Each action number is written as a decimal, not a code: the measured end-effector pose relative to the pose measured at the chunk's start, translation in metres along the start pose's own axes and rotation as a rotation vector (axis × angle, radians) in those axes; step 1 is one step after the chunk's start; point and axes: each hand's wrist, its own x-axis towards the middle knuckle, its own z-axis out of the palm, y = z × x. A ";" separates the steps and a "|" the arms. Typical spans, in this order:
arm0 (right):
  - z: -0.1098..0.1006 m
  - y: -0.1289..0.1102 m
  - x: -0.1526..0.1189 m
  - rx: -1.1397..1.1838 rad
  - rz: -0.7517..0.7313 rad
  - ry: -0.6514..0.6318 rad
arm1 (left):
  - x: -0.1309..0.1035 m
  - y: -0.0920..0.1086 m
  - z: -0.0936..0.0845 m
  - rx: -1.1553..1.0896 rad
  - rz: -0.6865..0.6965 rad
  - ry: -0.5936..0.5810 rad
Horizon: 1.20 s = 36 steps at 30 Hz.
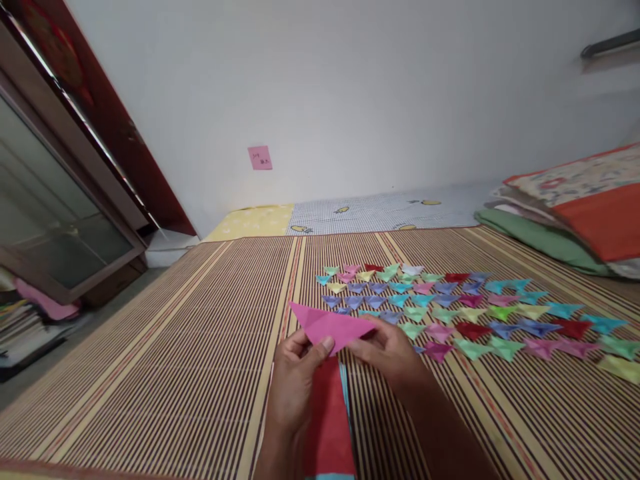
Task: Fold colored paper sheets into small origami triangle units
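A bright pink sheet of origami paper (333, 327), folded into a triangle with its point downward, is held up between both hands. My left hand (295, 373) pinches its lower left part, thumb on the front face. At the right corner, my right hand (387, 350) grips the paper between thumb and fingers. Below the hands lies a stack of paper (327, 420), red on top with light blue edges showing, partly hidden by my left hand. Several rows of small folded paper shapes (470, 313) in many colours spread over the mat to the right.
A striped bamboo mat (175, 353) covers the bed. Folded bedding (590, 207) is piled at the back right. A pink note (260, 158) sticks to the white wall (350, 87). On the left stand a glass-panelled cabinet (60, 207) and a pile of books (27, 327).
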 end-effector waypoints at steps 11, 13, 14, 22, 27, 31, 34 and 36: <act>0.008 0.006 -0.005 -0.158 -0.152 0.149 | -0.003 -0.003 0.015 -0.133 -0.047 -0.042; -0.001 0.003 -0.003 -0.162 -0.178 0.218 | -0.004 -0.005 0.014 -0.128 -0.062 -0.051; -0.007 0.002 -0.002 -0.167 -0.186 0.251 | -0.004 -0.005 0.014 -0.117 -0.065 -0.049; -0.024 -0.007 0.001 -0.415 -0.260 0.292 | -0.004 0.001 0.011 0.209 0.025 -0.109; -0.013 -0.011 -0.005 -0.522 -0.255 0.070 | -0.003 0.000 0.009 0.388 0.058 -0.223; -0.021 -0.007 -0.001 -0.450 -0.235 0.142 | -0.003 0.003 -0.001 0.482 0.067 -0.254; -0.031 -0.003 0.002 -0.400 -0.215 0.219 | -0.003 0.009 -0.008 0.474 0.043 -0.258; -0.032 -0.002 0.002 -0.389 -0.221 0.289 | -0.002 0.012 -0.010 0.411 0.033 -0.187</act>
